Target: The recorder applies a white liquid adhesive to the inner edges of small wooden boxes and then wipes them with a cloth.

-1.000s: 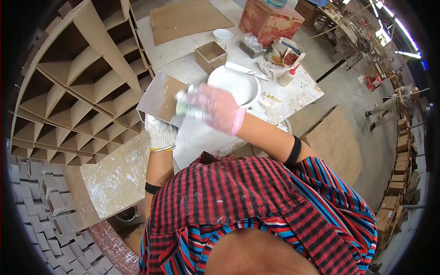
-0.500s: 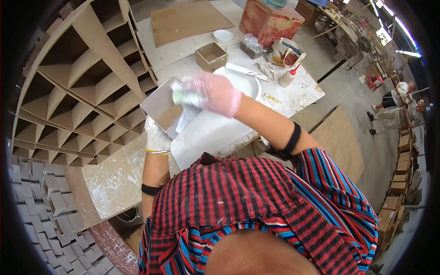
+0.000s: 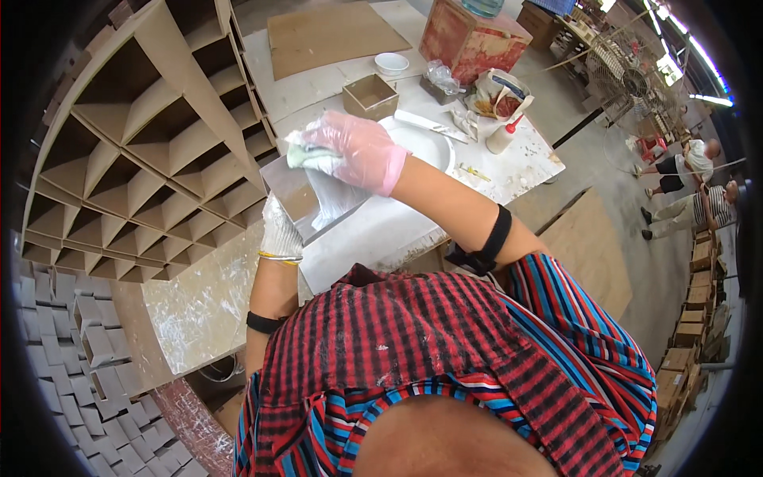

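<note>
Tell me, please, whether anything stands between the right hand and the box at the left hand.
Only the pale green wad in the right hand and the whitish material below it show before the box; nothing else visible stands between.

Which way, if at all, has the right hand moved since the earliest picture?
Yes: the right hand has moved forward and slightly left, closer to the open box on the table.
</note>
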### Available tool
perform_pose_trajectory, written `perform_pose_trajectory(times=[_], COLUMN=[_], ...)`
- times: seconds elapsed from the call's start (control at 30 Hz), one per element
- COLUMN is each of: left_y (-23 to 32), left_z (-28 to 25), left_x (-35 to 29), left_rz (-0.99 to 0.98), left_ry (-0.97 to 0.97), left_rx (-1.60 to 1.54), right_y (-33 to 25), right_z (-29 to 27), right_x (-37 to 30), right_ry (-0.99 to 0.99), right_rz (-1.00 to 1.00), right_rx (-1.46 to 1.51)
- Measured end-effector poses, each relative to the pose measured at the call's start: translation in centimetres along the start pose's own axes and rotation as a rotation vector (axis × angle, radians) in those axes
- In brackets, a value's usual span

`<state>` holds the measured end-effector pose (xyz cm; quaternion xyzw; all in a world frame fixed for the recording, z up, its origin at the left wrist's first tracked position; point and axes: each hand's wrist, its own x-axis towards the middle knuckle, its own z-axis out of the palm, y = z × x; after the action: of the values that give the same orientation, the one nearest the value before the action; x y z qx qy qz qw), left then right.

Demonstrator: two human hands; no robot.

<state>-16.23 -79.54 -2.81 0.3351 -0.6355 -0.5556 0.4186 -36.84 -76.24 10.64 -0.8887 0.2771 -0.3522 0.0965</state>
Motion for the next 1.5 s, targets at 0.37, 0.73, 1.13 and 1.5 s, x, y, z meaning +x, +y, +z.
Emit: perform_pose_trajectory(times=[0.37,0.73,1.13,1.5], left_y=[3.4,4.0,-1.1,2.3], left_z=[3.1,4.1,2.1,3.3], left_x=[-2.4,-2.2,-3.0,-4.0], left_rz=[-0.207,-0.297,-0.383,-0.242], left_ry=[0.201,0.226,0.184,0.184], left_rx=[-0.611,-0.697,-1.051,-0.675], right_y=[-0.2,1.0,0.0,0.5], right_z=[0.0,1.4,1.7,0.8], right_x=[1.5,2.7,3.5,2.0], right_ry=[-0.121,-0.131,-0.203,-0.125], right_rz=[0.155,0.089,0.202,0.057], right_rx=[0.030,0.030,0.170,-0.065])
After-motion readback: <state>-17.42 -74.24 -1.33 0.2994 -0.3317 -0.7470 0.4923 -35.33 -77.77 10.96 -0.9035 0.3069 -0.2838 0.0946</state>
